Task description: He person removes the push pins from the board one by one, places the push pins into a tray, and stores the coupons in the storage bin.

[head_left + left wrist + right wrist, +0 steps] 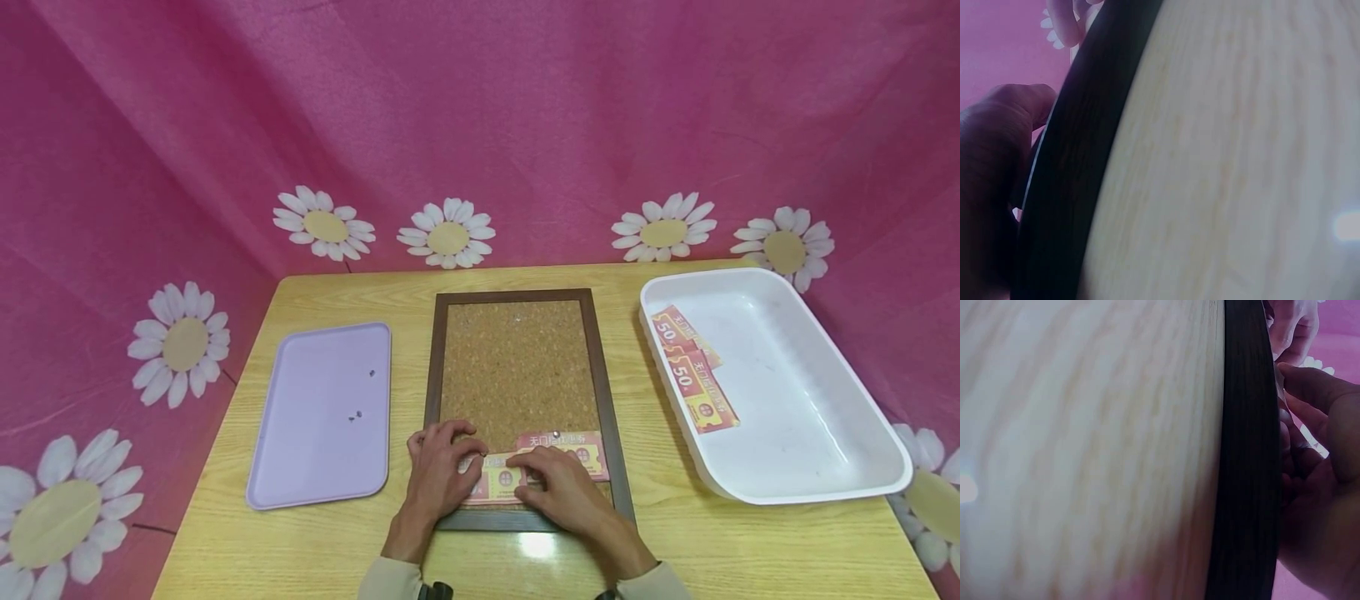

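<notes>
A red and yellow paper coupon (504,478) lies along the bottom of the cork board (517,375). My left hand (442,468) is over its left part, with thumb and index finger pinching a small dark thumbtack (483,455) at the coupon's top edge. On the right, my right hand (564,487) grips the same coupon between thumb and index finger. Partly behind that hand is a second coupon (596,454) on the cork, with a silver thumbtack (556,434) at its top. Both wrist views mostly show the board's dark frame (1079,144) and the table.
To the left, a purple tray (315,417) carries a few thumbtacks (355,416). At the right stands a deep white bin (802,375) with coupons (701,387) overlapping along its left side. A pink flowered curtain (525,125) surrounds the wooden table (675,542).
</notes>
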Tool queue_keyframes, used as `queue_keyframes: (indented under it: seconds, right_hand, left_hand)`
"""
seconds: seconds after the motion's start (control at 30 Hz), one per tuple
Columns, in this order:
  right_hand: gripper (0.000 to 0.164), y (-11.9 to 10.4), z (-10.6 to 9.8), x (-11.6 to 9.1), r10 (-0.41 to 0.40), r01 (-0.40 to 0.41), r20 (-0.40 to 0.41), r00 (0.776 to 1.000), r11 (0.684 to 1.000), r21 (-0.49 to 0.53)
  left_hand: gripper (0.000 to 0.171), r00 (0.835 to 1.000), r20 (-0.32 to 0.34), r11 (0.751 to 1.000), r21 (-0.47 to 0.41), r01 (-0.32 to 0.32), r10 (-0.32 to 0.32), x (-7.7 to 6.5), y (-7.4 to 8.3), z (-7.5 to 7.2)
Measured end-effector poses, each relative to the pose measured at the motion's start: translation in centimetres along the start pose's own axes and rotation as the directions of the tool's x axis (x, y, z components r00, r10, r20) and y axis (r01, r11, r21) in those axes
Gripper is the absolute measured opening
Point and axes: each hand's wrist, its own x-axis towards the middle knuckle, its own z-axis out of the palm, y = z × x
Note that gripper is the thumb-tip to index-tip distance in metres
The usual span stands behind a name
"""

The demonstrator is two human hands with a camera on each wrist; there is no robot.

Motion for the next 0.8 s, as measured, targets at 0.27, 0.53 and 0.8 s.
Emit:
queue_keyframes:
  seconds: [0.27,0.53,0.8]
  right_hand:
    - [0.035,0.08,0.08,-0.03,0.008,-0.008,0.004,1.000,1.000,0.008]
    - [0.034,0.03,-0.06,0.04,-0.007,0.008,-0.007,1.000,1.000,0.014]
    - [0.034,-0.03,-0.03,-0.03,-0.008,0.008,-0.007,1.000,1.000,0.023]
  left_hand:
    - [0.009,1.000,0.005,1.000,-0.010,0.012,-0.012,-0.12,0.01,-0.03]
    - [0.005,0.999,0.020,0.999,-0.041,0.030,-0.029,0.06,-0.03,-0.19]
    - [0.007,0.999,-0.034,0.999,-0.031,0.037,-0.038,0.03,0.10,0.12]
